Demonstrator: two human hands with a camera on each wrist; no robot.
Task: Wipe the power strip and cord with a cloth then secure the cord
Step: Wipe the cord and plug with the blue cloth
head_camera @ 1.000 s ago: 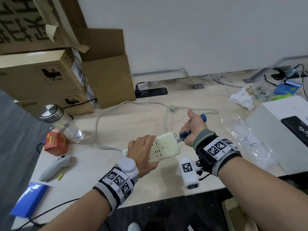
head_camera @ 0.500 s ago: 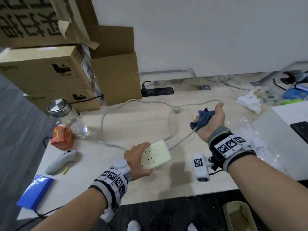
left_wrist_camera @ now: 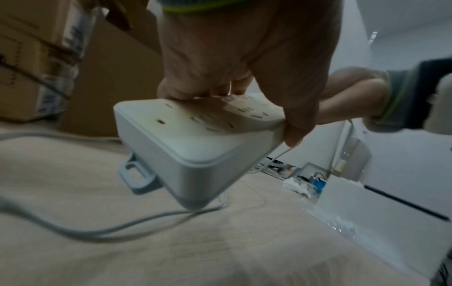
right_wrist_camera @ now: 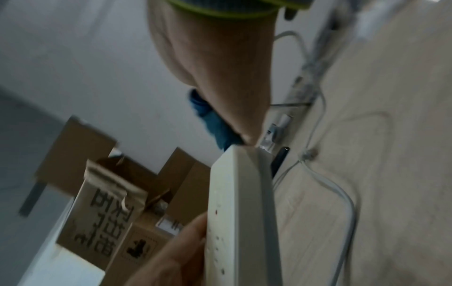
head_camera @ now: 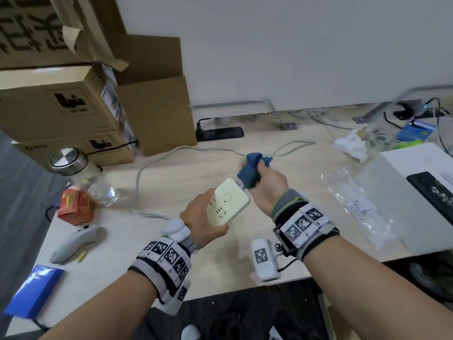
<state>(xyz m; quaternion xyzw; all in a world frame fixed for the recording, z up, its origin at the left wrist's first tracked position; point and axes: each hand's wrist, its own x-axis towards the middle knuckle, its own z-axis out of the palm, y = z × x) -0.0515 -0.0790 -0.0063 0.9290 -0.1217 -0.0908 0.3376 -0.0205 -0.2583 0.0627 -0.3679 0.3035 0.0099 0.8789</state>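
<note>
My left hand (head_camera: 202,223) grips the strip (head_camera: 228,201) off the tabletop (head_camera: 171,182) to steady it, while my right hand (head_camera: 266,184) at one o'clock clamps the cloth (head_camera: 247,171) round the cord (head_camera: 157,160) to wipe.

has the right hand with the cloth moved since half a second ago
Yes. The right hand, gripping the blue cloth, has come back along the cord toward the power strip, away from the white tissue, and now sits at the strip's end.

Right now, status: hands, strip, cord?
Left hand holds power strip off the desk. Right hand grips blue cloth around cord at the strip's end. Cord lies loose, unsecured. Nothing in the way.
</note>
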